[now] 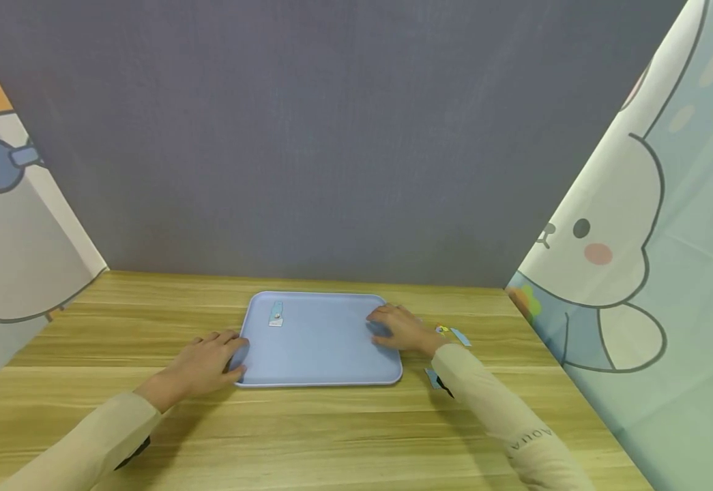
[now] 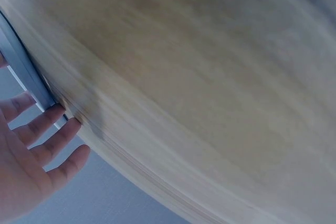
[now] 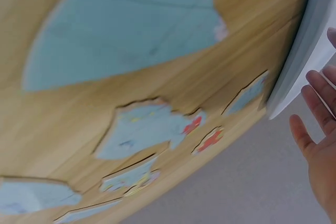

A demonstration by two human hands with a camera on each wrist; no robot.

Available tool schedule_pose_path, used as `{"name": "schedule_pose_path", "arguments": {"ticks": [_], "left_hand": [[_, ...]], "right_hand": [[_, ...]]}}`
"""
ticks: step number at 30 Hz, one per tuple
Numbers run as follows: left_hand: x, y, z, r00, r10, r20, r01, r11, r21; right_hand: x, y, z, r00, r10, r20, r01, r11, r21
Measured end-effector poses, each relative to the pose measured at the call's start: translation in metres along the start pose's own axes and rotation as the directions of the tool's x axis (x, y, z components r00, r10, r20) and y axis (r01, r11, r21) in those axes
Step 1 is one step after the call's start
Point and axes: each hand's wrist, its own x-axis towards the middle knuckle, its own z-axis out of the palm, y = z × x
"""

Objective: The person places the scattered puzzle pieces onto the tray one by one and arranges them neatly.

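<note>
A pale blue rectangular tray (image 1: 325, 341) lies on the wooden table. Near its far left corner, inside it, is a small light blue flat piece (image 1: 276, 315) with a white end. My left hand (image 1: 202, 361) rests at the tray's left rim, fingers loosely spread; the left wrist view shows its fingers (image 2: 58, 140) beside the rim. Over the tray's right side reaches my right hand (image 1: 399, 329), its fingers relaxed, with nothing seen between them. From the right wrist view, this hand (image 3: 320, 145) appears next to the tray's edge (image 3: 299, 56); whether it touches is unclear.
Several irregular flat light blue pieces (image 3: 139, 129) lie on the table right of the tray, some with red or yellow patches. My right forearm partly hides them in the head view. A dark grey panel (image 1: 307, 136) stands behind the table (image 1: 307, 436), with cartoon-printed cloth (image 1: 688, 239) at the sides.
</note>
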Motion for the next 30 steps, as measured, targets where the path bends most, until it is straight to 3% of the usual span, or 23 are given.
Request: {"name": "schedule_pose_path", "arguments": {"ticks": [30], "left_hand": [[-0.001,0.0,0.0,1.0,0.002,0.004,-0.002,1.0,0.007]], "right_hand": [[-0.048,0.026,-0.004,0.99,0.084,-0.11,-0.081,0.996,0.035]]}}
